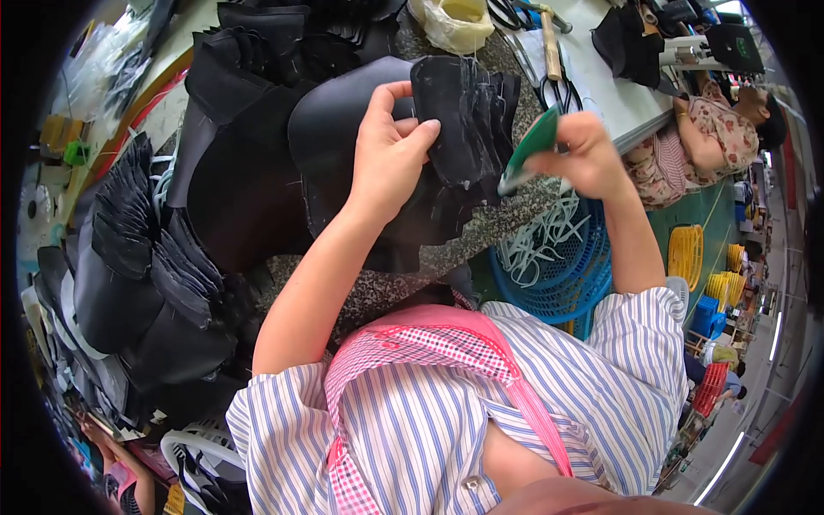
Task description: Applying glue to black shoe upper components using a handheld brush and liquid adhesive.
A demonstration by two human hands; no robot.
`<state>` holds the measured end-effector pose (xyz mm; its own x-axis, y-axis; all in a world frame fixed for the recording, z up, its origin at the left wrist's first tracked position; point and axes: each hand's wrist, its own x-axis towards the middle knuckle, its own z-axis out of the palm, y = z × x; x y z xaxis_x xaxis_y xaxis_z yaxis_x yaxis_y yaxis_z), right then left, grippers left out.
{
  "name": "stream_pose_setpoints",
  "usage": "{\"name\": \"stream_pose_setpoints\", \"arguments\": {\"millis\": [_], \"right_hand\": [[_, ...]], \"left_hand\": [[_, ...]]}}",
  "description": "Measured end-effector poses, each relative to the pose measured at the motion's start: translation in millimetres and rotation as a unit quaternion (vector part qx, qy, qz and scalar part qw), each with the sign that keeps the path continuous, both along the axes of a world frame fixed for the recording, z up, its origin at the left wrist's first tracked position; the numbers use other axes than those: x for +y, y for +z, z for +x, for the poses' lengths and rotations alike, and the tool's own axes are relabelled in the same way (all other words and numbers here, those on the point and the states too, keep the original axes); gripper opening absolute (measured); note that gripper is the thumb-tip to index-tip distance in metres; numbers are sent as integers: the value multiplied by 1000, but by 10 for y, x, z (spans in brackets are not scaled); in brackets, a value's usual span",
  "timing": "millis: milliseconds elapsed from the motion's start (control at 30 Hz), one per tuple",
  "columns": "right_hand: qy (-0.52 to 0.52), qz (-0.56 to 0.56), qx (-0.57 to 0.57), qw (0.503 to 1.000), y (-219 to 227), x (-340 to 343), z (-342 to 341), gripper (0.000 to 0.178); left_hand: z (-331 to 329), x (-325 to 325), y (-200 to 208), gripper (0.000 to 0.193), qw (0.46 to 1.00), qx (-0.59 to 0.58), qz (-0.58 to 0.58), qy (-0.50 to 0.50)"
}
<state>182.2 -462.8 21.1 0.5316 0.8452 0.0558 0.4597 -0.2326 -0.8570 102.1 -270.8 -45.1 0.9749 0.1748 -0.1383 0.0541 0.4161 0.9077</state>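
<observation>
My left hand (386, 154) pinches the left edge of a fanned stack of black leather-like pieces (451, 116), thumb on top and fingers curled at the side. The pieces overlap like steps toward the right, with frayed threads along their edges. Just right of the stack, my right hand (590, 159) is closed round a flat green tool (536, 142) with a pale, shiny lower end. That end hangs close to the stack's right edge; whether it touches cannot be told. Under the stack lie larger smooth black pieces (330, 129) on a speckled stone slab (360, 296).
More black piles (129, 232) crowd the left side. A blue basket (549, 296) of pale strips stands below the slab's right edge. Scissors (558, 86) and a wooden-handled tool (549, 43) lie on the white table, near a pale bag-lined container (455, 21). A co-worker (721, 142) sits at far right.
</observation>
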Motion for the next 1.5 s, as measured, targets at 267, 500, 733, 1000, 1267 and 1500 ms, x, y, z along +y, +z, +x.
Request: {"name": "stream_pose_setpoints", "arguments": {"millis": [267,500,733,1000,1267,1500], "right_hand": [[-10,43,-12,999,-48,219,36,10],[-149,42,-247,956,-192,363,779,10],[23,85,-116,989,-12,431,406,12],[149,124,-5,981,126,430,724,10],[149,147,-33,977,144,469,891,10],[-263,166,-266,913,-138,125,1221,9]], "left_hand": [[-24,26,-20,33,1000,-2,11,11],[33,-16,47,36,999,23,4,-35],[14,34,86,34,998,41,-45,-8],[69,45,5,31,998,51,-29,-35],[99,98,-6,30,998,48,-12,-47],[-40,176,89,23,996,47,-54,61]]}}
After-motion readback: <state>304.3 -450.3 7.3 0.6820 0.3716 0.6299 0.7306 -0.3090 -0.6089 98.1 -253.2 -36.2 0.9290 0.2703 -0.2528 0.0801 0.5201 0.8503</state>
